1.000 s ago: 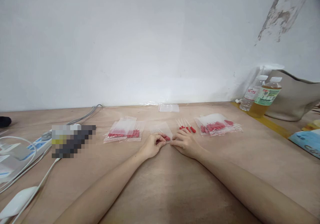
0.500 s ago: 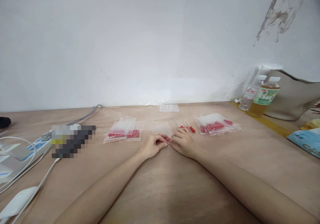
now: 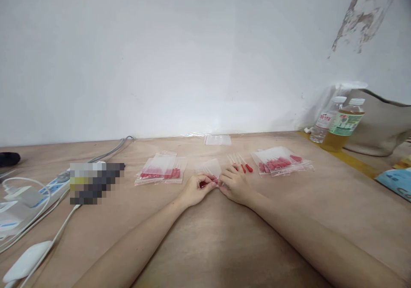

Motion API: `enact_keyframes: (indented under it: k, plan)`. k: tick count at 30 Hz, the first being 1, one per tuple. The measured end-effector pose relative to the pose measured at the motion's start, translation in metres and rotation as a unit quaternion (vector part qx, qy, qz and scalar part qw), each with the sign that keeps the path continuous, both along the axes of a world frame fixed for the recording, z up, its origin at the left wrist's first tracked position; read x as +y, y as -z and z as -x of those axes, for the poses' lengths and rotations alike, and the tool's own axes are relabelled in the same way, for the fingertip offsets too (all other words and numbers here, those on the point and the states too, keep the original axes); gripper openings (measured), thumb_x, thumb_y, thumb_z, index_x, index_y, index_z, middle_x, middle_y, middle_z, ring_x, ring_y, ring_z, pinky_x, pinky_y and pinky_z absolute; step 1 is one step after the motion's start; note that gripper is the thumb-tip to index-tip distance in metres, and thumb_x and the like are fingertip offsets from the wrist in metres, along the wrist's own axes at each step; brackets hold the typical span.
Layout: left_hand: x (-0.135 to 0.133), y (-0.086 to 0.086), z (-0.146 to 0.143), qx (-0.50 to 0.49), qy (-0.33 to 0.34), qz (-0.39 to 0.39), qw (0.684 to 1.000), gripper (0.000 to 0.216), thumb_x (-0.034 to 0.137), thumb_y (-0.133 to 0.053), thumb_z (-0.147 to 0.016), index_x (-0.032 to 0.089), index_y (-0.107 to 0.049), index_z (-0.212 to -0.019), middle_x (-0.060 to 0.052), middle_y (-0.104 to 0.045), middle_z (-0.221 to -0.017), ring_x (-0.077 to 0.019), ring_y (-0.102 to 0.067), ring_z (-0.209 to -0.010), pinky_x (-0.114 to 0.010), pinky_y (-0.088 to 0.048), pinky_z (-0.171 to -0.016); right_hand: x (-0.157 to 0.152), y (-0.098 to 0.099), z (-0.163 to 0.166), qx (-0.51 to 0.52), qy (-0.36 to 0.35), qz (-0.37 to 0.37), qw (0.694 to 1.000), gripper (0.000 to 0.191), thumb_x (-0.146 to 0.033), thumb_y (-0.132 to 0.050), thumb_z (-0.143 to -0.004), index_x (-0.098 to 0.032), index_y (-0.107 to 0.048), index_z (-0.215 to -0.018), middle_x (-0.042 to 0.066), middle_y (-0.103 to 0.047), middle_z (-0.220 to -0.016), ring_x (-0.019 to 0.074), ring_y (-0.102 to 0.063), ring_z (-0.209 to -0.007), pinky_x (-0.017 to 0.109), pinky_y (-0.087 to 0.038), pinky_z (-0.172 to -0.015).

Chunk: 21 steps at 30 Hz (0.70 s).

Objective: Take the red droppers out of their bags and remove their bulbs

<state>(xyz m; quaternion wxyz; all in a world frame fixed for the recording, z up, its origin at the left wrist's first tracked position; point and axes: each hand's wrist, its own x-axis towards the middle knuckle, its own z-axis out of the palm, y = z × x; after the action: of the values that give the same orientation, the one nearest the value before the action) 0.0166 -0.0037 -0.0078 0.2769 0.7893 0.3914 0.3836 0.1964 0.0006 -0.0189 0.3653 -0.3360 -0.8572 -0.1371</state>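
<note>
My left hand (image 3: 195, 189) and my right hand (image 3: 235, 184) meet at the middle of the wooden table (image 3: 224, 245). Both pinch the near edge of a small clear plastic bag (image 3: 210, 169) that lies flat and holds red-tipped sticks. Their fingertips nearly touch over the bag's mouth. Just beyond my right hand lie a few loose red-tipped sticks (image 3: 241, 163). A stack of filled bags (image 3: 162, 170) sits to the left, and another stack of filled bags (image 3: 278, 161) to the right.
An empty clear bag (image 3: 217, 140) lies by the wall. A power strip (image 3: 41, 189) with white cables and a white adapter (image 3: 22, 262) are at the left. Two drink bottles (image 3: 340, 123) and a beige bag (image 3: 380, 123) stand at the far right, near a blue packet (image 3: 396, 181).
My two hands have closed in a little on the bag's near edge, the fingertips closer together. The camera has shifted slightly. Nothing else on the table has moved.
</note>
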Motion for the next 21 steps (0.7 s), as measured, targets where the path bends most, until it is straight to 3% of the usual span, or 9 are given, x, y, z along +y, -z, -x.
enact_keyframes:
  k: [5,11,16,21]
  plan:
    - [0.0021,0.0011,-0.0003,-0.005,-0.006,-0.005,1.0,0.014,0.023,-0.055,-0.075,0.015,-0.061,-0.066,-0.005,-0.063,-0.087,-0.0144,-0.058,-0.079,-0.025,-0.045,-0.069,-0.0001,0.0031,-0.0009,0.006,-0.041,-0.056,0.998,0.017,-0.017,-0.048,-0.079,-0.019,-0.057,-0.065,-0.002,-0.059,-0.07,0.0113,-0.044,-0.072,0.033,-0.023,-0.081]
    - [-0.0007,-0.0017,-0.0019,0.013,-0.002,-0.021,1.0,0.015,0.024,-0.049,-0.081,0.015,-0.058,-0.073,-0.005,-0.061,-0.085,-0.014,-0.056,-0.08,-0.027,-0.044,-0.073,-0.001,0.0028,-0.0022,0.013,-0.025,-0.07,0.997,0.016,-0.02,-0.051,-0.08,-0.026,-0.064,-0.074,-0.001,-0.058,-0.071,0.0126,-0.044,-0.075,0.034,-0.023,-0.08]
    - [-0.0031,-0.0033,-0.0028,0.048,0.013,-0.032,0.998,0.011,0.022,-0.051,-0.079,0.016,-0.06,-0.075,-0.005,-0.06,-0.093,-0.0144,-0.056,-0.085,-0.027,-0.043,-0.076,-0.0002,0.0029,-0.002,-0.006,-0.025,-0.049,0.998,0.017,-0.02,-0.048,-0.082,-0.021,-0.062,-0.072,0.001,-0.059,-0.076,0.0128,-0.045,-0.077,0.034,-0.024,-0.083]
    - [-0.0036,0.0005,-0.0062,0.071,0.001,-0.068,0.995,0.016,0.017,-0.045,-0.08,0.016,-0.058,-0.071,-0.005,-0.06,-0.088,-0.0142,-0.056,-0.082,-0.027,-0.044,-0.074,-0.002,-0.0004,0.0011,-0.024,-0.028,0.002,0.999,0.017,-0.02,-0.047,-0.082,-0.019,-0.059,-0.071,0.002,-0.058,-0.077,0.0142,-0.045,-0.08,0.035,-0.026,-0.081]
